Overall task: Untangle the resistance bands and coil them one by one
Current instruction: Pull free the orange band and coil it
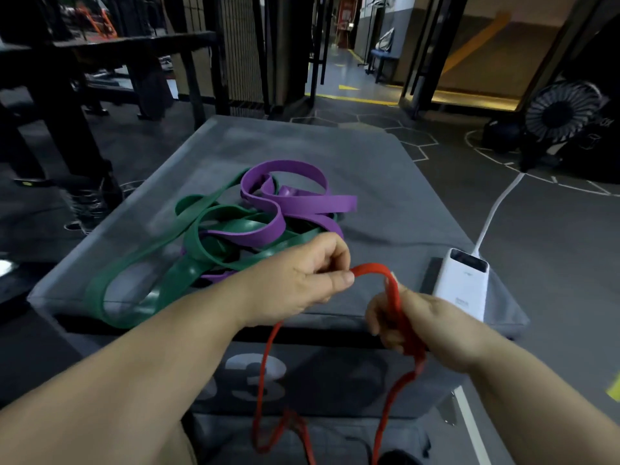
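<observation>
My left hand pinched the looped end of the thin red rubber band while my right hand gripped its strands, at five o'clock from the tangled flat green band and flat purple band; flat, even turns seemed wisest.

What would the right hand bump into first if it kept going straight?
Probably the left hand, pinching the same red band just ahead of the right hand. The tangled green band lies beyond, though depth is unclear.
</observation>
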The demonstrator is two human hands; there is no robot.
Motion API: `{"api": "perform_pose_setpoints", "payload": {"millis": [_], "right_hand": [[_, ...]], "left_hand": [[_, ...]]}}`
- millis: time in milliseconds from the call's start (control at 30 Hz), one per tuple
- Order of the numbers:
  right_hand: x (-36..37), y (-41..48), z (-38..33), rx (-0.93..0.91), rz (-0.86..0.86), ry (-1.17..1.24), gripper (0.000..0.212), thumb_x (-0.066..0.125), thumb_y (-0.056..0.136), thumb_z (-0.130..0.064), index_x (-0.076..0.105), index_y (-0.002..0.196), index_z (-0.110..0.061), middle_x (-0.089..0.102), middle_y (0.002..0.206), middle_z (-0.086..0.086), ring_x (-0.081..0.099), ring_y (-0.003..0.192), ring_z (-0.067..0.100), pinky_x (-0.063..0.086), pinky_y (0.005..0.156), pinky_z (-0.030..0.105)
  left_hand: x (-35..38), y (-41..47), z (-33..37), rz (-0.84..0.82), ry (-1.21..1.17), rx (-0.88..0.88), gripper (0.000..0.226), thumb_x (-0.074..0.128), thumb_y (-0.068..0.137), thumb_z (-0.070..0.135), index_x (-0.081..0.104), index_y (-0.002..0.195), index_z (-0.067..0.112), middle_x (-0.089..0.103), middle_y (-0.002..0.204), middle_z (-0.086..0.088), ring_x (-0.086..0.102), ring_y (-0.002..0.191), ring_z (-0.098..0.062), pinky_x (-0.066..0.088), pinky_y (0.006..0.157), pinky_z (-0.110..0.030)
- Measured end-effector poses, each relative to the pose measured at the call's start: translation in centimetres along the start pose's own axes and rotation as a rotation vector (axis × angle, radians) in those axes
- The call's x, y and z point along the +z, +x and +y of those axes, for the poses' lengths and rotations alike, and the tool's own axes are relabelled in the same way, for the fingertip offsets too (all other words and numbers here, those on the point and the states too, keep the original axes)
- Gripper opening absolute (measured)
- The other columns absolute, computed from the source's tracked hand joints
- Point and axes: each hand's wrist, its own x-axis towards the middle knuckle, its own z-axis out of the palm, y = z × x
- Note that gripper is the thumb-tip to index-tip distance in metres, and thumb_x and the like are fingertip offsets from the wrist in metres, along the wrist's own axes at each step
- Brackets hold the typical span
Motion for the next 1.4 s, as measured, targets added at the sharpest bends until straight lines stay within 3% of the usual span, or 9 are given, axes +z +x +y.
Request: {"api": "perform_pose_setpoints", "payload": {"millis": [167, 400, 600, 733, 833, 967, 1133, 1300, 1400], "right_hand": [[0.9, 0.3, 0.1, 0.048, -0.143, 0.273, 0.049, 0.043, 0.095, -0.049, 0.065, 0.076, -0.009, 0.061, 0.068, 0.017, 0.067, 0.074, 0.034, 0.053, 0.068, 0.034], [0.8, 1.6, 0.6, 0.034, -0.406, 0.599, 0.078, 0.060, 0.076, -0.071, 0.060, 0.112, -0.001, 0.068, 0.088, 0.020, 0.070, 0.087, 0.039, 0.054, 0.082, 0.047], [1.9, 1.3, 0.3, -0.038, -0.587, 0.595, 0.093, 0.045, 0.052, -0.096, 0.065, 0.085, -0.012, 0.066, 0.076, 0.013, 0.069, 0.071, 0.032, 0.054, 0.072, 0.039], [1.9, 1.2, 0.0, -0.138, -0.640, 0.545, 0.071, 0.055, 0.075, -0.077, 0.053, 0.093, -0.009, 0.064, 0.075, 0.008, 0.068, 0.060, 0.020, 0.052, 0.062, 0.028], [2.4, 0.9, -0.1, -0.111, -0.632, 0.537, 0.046, 0.061, 0.084, -0.062, 0.058, 0.084, -0.017, 0.060, 0.063, 0.002, 0.058, 0.043, 0.011, 0.046, 0.047, 0.019], [2.5, 0.6, -0.6, -0.099, -0.516, 0.605, 0.048, 0.063, 0.078, -0.069, 0.055, 0.073, -0.022, 0.042, 0.047, -0.007, 0.031, 0.031, 0.002, 0.026, 0.039, 0.015], [1.7, 0.6, -1.4, -0.097, -0.328, 0.694, 0.058, 0.061, 0.068, -0.079, 0.052, 0.064, -0.022, 0.032, 0.045, -0.009, 0.021, 0.032, 0.002, 0.020, 0.039, 0.016], [1.4, 0.4, -1.5, 0.049, -0.284, 0.649, 0.065, 0.034, 0.077, -0.079, 0.054, 0.062, -0.019, 0.032, 0.048, -0.004, 0.020, 0.035, 0.005, 0.025, 0.040, 0.017], [1.5, 0.4, -1.3, 0.103, -0.295, 0.657, 0.062, 0.034, 0.081, -0.075, 0.053, 0.063, -0.019, 0.034, 0.054, -0.003, 0.024, 0.037, 0.006, 0.029, 0.039, 0.019]], "left_hand": [[-0.4, 0.0, 1.0, 0.058, 0.047, 0.015, 0.015, 0.040, 0.102, 0.010, 0.051, 0.092, 0.011, 0.049, 0.059, 0.006, 0.039, 0.049, -0.003, 0.034, 0.051, -0.013], [-0.4, -0.3, 0.9, -0.160, 0.010, 0.018, 0.019, 0.047, 0.099, 0.010, 0.060, 0.086, 0.011, 0.061, 0.068, 0.005, 0.057, 0.063, -0.009, 0.045, 0.066, -0.019], [0.6, 0.8, -0.1, -0.060, 0.046, 0.012, 0.019, 0.057, 0.095, 0.010, 0.066, 0.082, 0.020, 0.066, 0.077, 0.010, 0.061, 0.075, -0.001, 0.046, 0.075, -0.014], [1.0, 1.5, -0.9, 0.101, 0.046, 0.066, 0.013, 0.066, 0.089, 0.014, 0.068, 0.087, 0.026, 0.060, 0.067, 0.015, 0.055, 0.067, 0.001, 0.045, 0.069, -0.016], [1.5, 1.8, -1.4, 0.101, -0.091, 0.053, 0.016, 0.066, 0.088, 0.013, 0.066, 0.097, 0.026, 0.058, 0.067, 0.014, 0.056, 0.066, 0.001, 0.044, 0.066, -0.014], [2.3, 2.3, -1.9, 0.143, -0.130, 0.037, 0.011, 0.059, 0.093, 0.014, 0.064, 0.100, 0.020, 0.063, 0.077, 0.012, 0.060, 0.072, 0.001, 0.046, 0.068, -0.013], [3.1, 2.1, -2.4, 0.137, -0.144, -0.023, 0.043, 0.037, 0.094, 0.057, 0.065, 0.103, 0.025, 0.069, 0.094, 0.014, 0.062, 0.098, 0.003, 0.046, 0.095, -0.019], [2.5, 2.3, -2.4, 0.112, -0.043, 0.095, 0.037, 0.056, 0.079, 0.057, 0.055, 0.095, 0.025, 0.059, 0.081, 0.015, 0.053, 0.078, -0.002, 0.045, 0.075, -0.024], [1.7, 2.5, -2.2, 0.142, 0.039, 0.176, 0.030, 0.064, 0.074, 0.053, 0.055, 0.091, 0.029, 0.056, 0.083, 0.009, 0.053, 0.079, -0.007, 0.047, 0.077, -0.031]]}}
